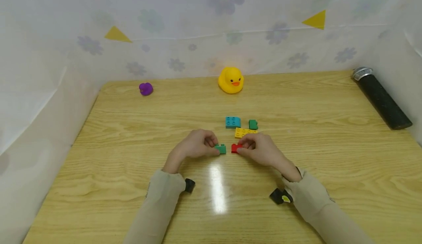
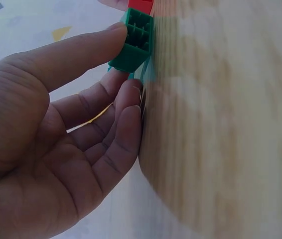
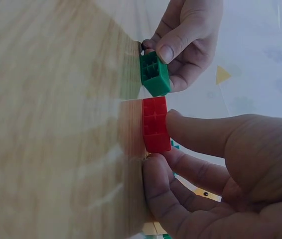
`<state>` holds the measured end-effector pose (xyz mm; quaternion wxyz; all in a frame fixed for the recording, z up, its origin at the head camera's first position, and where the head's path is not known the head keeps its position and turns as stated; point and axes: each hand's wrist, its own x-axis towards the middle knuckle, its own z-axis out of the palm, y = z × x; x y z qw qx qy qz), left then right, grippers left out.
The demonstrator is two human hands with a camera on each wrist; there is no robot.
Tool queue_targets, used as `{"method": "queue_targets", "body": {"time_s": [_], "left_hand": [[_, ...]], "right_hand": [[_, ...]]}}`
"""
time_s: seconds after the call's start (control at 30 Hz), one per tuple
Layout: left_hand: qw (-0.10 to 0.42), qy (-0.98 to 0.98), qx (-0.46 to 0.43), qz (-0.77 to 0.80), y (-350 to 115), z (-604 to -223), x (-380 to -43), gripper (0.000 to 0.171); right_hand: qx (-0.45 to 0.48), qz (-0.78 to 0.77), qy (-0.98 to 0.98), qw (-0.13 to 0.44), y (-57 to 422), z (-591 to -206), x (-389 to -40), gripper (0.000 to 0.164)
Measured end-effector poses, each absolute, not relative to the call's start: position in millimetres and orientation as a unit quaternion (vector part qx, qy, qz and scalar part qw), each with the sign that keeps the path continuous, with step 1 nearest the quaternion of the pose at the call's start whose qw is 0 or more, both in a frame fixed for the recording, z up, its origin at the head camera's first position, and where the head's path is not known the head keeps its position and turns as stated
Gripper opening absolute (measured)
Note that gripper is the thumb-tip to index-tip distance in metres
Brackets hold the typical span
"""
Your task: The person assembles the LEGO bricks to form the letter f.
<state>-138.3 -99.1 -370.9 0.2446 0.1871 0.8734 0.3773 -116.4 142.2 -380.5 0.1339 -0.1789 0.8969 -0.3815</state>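
Note:
My left hand [image 1: 200,144] pinches a green toy brick [image 1: 221,148] between thumb and fingers, close over the wooden table. The brick's hollow underside faces the camera in the left wrist view, where the green brick [image 2: 137,42] overlaps part of a red one [image 2: 141,5]. My right hand [image 1: 262,149] pinches that red toy brick [image 1: 234,148] in the same way. In the head view a small gap separates the two bricks, which lie side by side. The right wrist view shows the hollow undersides of the green brick [image 3: 155,74] and the red brick [image 3: 156,124].
Just beyond my hands lie a yellow brick [image 1: 243,132], a blue brick [image 1: 232,122] and a small green brick [image 1: 252,124]. A yellow rubber duck [image 1: 231,80] and a small purple duck [image 1: 146,89] sit at the table's back edge. At the right lies a black microphone [image 1: 382,99].

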Motion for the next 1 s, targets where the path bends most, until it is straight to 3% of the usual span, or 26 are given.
{"method": "queue_targets", "body": {"time_s": [1.0], "left_hand": [[0.246,0.870,0.201,0.377,-93.8,-368.4,-135.0,0.023]], "right_hand": [[-0.178,-0.379,0.898,0.138,140.9,-378.5,-115.9,0.019]]}}
